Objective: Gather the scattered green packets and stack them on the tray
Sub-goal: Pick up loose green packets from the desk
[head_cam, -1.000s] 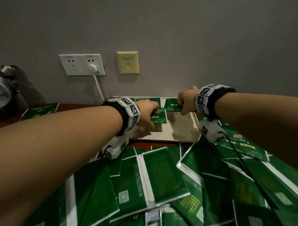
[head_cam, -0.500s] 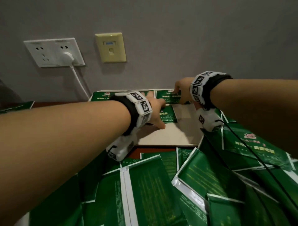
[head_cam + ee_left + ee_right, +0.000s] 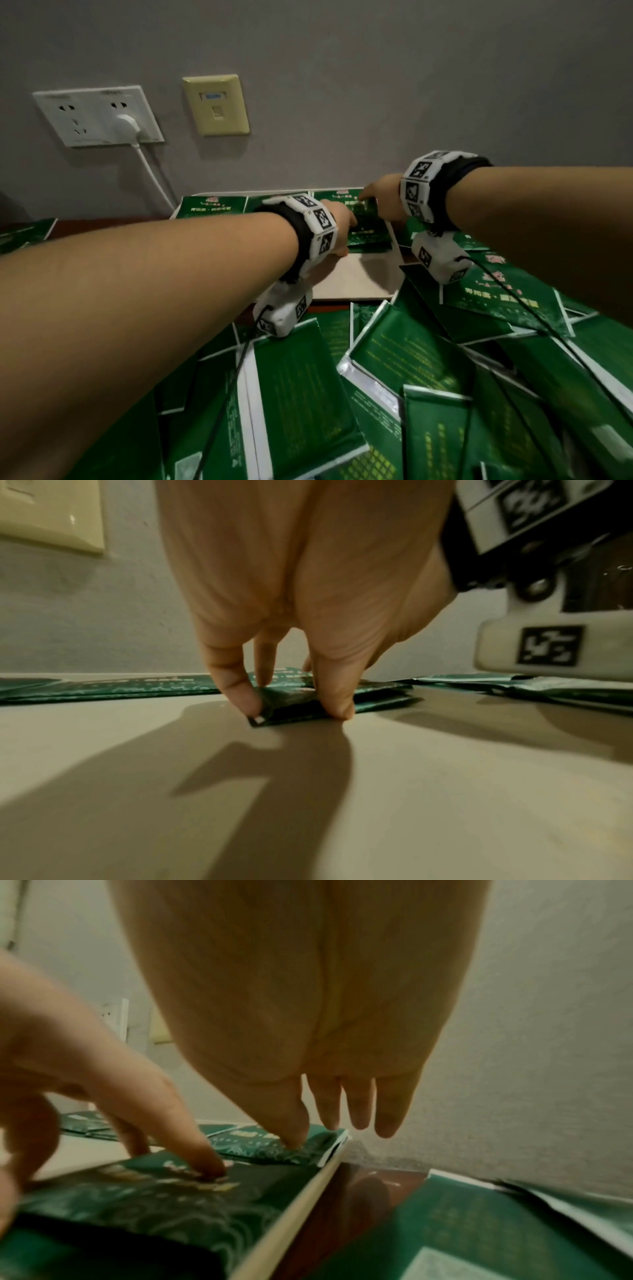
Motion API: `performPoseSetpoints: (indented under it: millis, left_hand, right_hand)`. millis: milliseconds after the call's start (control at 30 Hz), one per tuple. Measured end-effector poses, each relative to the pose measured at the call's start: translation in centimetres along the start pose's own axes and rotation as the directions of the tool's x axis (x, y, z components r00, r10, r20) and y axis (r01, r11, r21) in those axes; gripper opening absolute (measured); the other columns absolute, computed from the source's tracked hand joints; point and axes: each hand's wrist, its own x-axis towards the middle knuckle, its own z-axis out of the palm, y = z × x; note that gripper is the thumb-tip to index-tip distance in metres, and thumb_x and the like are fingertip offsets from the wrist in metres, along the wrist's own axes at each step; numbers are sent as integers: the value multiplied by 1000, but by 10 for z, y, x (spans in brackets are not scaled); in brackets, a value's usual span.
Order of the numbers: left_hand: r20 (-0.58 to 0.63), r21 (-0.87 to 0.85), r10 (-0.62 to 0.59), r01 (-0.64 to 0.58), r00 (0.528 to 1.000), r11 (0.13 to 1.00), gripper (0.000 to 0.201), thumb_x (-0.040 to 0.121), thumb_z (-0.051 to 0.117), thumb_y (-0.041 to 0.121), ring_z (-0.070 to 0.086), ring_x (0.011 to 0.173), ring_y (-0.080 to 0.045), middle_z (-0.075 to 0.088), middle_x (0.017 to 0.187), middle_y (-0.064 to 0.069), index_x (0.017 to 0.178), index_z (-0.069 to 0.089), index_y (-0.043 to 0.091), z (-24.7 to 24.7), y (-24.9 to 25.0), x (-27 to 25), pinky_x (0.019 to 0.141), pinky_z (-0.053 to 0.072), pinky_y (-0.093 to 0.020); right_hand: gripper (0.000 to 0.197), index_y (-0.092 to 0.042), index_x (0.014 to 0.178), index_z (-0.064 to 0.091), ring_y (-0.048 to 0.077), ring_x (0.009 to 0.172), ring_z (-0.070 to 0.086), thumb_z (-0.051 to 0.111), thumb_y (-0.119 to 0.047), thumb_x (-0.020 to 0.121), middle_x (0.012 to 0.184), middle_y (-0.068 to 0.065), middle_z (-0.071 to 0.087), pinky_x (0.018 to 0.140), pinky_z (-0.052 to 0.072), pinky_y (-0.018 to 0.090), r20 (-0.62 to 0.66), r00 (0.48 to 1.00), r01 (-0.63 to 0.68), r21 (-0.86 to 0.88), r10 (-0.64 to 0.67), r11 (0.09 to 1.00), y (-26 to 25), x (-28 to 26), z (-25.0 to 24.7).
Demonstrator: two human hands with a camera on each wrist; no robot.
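Head view puts both your hands over the tray point(image 3: 359, 281), upper centre of the frame, with a row of green packets already lying along its far edge. You look to be squaring up a small stack point(image 3: 368, 226) near the tray's right rim, so this reads as the placing step, not the gathering one.

Your left hand point(image 3: 301, 615) has thumb and finger curled down and pinching the stack's near corner against the tray. Your right hand point(image 3: 308, 1015) is spread, fingers straight; its thumb tip presses the far right packet point(image 3: 274, 1148) flat, and it grips nothing.

Next, I judge, you need to nudge the stack flush with that back row, let go without dragging the top packet, then come back for more. Most of the work remains: the loose packets point(image 3: 394, 377) fill the lower half of the head view, overlapping and tilted, and more lie at the left edge.

Watch the wrist camera cables point(image 3: 548, 329) trailing across that heap; they could snag a packet. On the wall, upper left, sit a socket plate point(image 3: 85, 116) with a white plug and a cream wall plate point(image 3: 215, 104), both out of your way.
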Motion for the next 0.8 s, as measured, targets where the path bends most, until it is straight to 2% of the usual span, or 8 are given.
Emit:
performPoseSetpoints:
  millis: [100,233,333,400,600,667,733,800]
  left_hand:
    - [-8,51,-16,17,1000,999,68,82,73,31,58,116,-30,56,137,-7,143,46,23,-5,1,-8,91,50,-32]
    - [-48,111,-27,32,998,993,48,87,65,24,58,114,-31,59,129,-11,133,54,17,-19,3,-48,87,47,-32]
    - [-49,89,7,-2,999,996,34,90,62,23,56,113,-24,60,126,-4,123,61,18,-24,6,-99,83,40,-27]
    - [-1,33,20,-20,1000,999,41,87,67,35,53,113,-21,58,126,-1,124,59,21,-20,12,-138,89,41,-28]
    - [186,112,-21,0,982,994,85,64,62,79,52,108,-29,51,118,-9,124,50,19,32,38,-225,95,47,-40]
    - [124,74,-40,31,991,997,72,69,62,74,56,102,-31,56,112,-9,115,53,18,37,49,-240,88,50,-37]
    - [44,4,-47,47,998,999,43,82,60,54,61,96,-30,64,106,-9,105,59,17,33,57,-250,81,50,-32]
    - [-64,-48,-74,71,995,996,27,89,53,34,61,98,-32,66,107,-11,103,66,16,27,59,-258,83,51,-35]
  right_hand:
    - [52,-19,144,44,28,118,55,50,-10,94,136,9,55,92,44,30,-20,1000,-6,34,6,999,-5,-36,-10]
    - [39,-27,126,58,20,95,56,64,-30,88,109,-3,62,85,45,28,-44,995,92,63,-89,994,-8,-105,-24]
    - [48,-30,117,59,13,90,53,73,-52,77,101,-11,58,82,43,25,118,981,138,150,-157,979,-28,-154,-17]
    - [63,-24,121,59,18,98,59,76,-59,70,109,-6,63,85,47,27,245,956,131,136,-162,982,-45,-174,-3]
    - [50,-16,115,66,25,99,62,78,-44,75,108,5,67,77,46,26,45,992,105,197,-116,975,-69,-212,7]
    - [34,-16,99,71,26,88,64,76,-41,76,91,5,68,71,47,26,-12,997,81,188,-81,979,-70,-224,1]
    - [23,-17,89,70,26,80,63,72,-37,78,81,3,64,67,46,26,-107,994,39,203,-17,978,-70,-234,-10]
    - [22,-17,93,69,28,79,62,68,-35,81,83,4,64,66,47,29,-200,979,3,230,44,973,-69,-244,-24]
